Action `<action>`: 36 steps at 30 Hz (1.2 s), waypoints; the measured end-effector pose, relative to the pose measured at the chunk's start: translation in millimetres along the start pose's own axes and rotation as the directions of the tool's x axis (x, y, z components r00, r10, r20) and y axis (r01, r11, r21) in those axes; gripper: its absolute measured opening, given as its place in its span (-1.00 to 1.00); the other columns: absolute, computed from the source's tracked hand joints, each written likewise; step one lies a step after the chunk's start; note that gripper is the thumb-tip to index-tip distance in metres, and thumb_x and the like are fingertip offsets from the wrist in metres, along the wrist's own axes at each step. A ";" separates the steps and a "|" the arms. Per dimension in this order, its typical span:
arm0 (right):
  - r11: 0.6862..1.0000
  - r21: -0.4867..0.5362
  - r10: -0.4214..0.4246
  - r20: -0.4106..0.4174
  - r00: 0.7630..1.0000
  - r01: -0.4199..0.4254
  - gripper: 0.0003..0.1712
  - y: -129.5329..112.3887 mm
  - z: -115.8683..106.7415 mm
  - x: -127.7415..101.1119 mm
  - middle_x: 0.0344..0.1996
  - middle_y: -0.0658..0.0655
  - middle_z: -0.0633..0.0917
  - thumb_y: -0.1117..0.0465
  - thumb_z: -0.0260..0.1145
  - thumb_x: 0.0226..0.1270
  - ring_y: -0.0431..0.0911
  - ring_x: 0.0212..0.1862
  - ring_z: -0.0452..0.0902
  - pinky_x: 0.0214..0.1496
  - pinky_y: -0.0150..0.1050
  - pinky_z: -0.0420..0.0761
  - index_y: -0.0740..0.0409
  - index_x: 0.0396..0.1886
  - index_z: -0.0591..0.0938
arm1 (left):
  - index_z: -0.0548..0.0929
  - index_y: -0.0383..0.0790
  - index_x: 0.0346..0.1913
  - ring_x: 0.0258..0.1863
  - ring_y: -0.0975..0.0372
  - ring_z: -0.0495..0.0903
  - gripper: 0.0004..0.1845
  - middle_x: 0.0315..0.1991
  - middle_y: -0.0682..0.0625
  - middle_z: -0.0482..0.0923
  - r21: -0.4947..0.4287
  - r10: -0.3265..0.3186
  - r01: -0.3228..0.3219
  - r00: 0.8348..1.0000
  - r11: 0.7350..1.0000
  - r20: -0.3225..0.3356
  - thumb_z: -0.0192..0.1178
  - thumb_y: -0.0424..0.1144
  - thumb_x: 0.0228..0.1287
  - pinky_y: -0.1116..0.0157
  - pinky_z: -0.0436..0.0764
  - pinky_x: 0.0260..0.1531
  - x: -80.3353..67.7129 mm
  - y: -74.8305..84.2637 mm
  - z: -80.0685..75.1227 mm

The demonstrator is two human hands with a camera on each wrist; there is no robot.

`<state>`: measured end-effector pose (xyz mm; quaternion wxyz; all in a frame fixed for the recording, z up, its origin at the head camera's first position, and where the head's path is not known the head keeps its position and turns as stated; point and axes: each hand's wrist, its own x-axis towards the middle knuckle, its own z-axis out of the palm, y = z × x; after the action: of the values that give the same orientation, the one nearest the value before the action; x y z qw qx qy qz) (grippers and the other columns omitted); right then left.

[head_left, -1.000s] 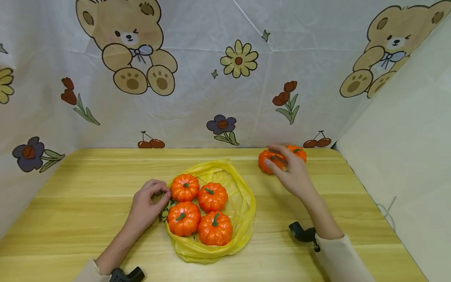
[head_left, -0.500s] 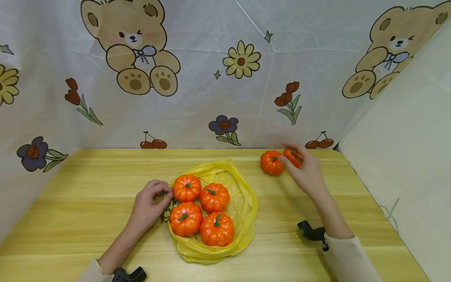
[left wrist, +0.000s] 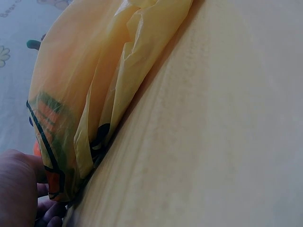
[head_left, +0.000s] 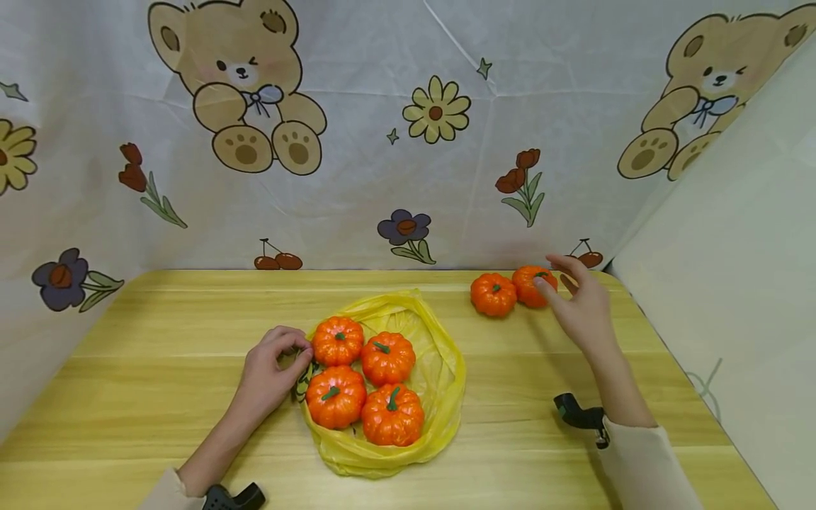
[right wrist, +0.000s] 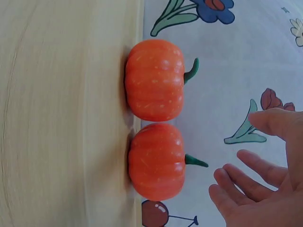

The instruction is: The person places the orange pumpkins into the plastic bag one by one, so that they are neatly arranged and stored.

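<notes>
Four small orange plastic pumpkins [head_left: 363, 382] already lie in the yellow plastic bag [head_left: 440, 368], its rim pinched by the left hand [head_left: 270, 368]. Two pumpkins [head_left: 513, 290] wait near the surface's far right corner; right hand [head_left: 583, 308] beside them, fingers apart, empty.

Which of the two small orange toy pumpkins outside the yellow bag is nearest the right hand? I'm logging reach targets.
The right-most small orange toy pumpkin, beside the open right hand; its twin sits farther left on the wooden table.

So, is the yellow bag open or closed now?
Open. The yellow bag lies spread on the table, four pumpkins showing inside its mouth, while the left hand pinches its edge.
</notes>
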<state>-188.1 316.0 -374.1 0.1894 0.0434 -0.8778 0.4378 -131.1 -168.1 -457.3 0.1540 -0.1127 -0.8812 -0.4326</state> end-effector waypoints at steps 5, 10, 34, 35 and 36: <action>0.999 -0.018 0.027 0.016 1.000 -0.026 -0.41 4.4 -4.7 0.4 0.36 0.34 0.57 0.16 0.35 0.55 0.25 0.46 0.39 0.48 0.23 0.39 0.29 0.45 0.48 | 0.79 -0.14 -0.26 -0.01 0.21 0.58 -0.93 -0.09 0.03 0.67 -0.005 0.002 -0.002 1.000 1.000 0.002 0.39 -0.38 0.38 0.54 0.47 -0.02 -0.5 0.3 -0.9; 0.996 -0.062 0.063 0.057 0.996 -0.059 -0.33 8.5 -7.5 1.1 0.47 0.37 0.46 0.09 0.34 0.56 0.30 0.55 0.28 0.45 0.27 0.41 0.29 0.51 0.43 | 0.79 -0.13 -0.26 -0.01 0.20 0.59 -0.92 -0.09 0.03 0.68 -0.006 -0.001 0.001 1.000 1.000 0.004 0.39 -0.39 0.38 0.53 0.48 -0.02 -0.5 1.5 -1.2; 0.993 -0.075 0.103 0.182 0.978 -0.090 -0.11 45.2 -5.5 4.4 0.57 0.42 0.31 0.06 0.46 0.46 0.40 0.58 0.18 0.43 0.35 0.39 0.29 0.61 0.28 | 0.78 -0.15 -0.27 -0.03 0.17 0.60 -0.93 -0.07 -0.01 0.68 0.004 0.002 -0.002 1.000 1.000 0.000 0.40 -0.39 0.36 0.47 0.51 -0.07 -0.4 2.3 -0.5; 0.993 -0.071 0.107 0.178 0.978 -0.096 -0.12 45.4 -4.6 4.0 0.56 0.42 0.33 0.05 0.46 0.46 0.38 0.58 0.18 0.43 0.34 0.40 0.30 0.59 0.30 | 0.78 -0.14 -0.27 -0.03 0.17 0.60 -0.92 -0.07 -0.01 0.69 0.005 0.004 -0.004 1.000 1.000 -0.001 0.40 -0.40 0.35 0.47 0.51 -0.07 -0.5 2.2 -0.8; 0.993 -0.067 0.111 0.174 0.978 -0.101 -0.13 45.5 -3.6 3.5 0.55 0.42 0.33 0.05 0.47 0.45 0.37 0.58 0.19 0.44 0.33 0.40 0.31 0.57 0.31 | 0.78 -0.14 -0.27 -0.03 0.17 0.60 -0.92 -0.07 -0.01 0.69 0.007 0.004 -0.004 1.000 1.000 -0.001 0.40 -0.40 0.35 0.47 0.51 -0.07 -0.6 2.1 -1.2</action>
<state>-201.3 347.0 -405.0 0.0881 0.0299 -0.9045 0.4162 -129.6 -167.8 -455.4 0.1554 -0.1137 -0.8823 -0.4295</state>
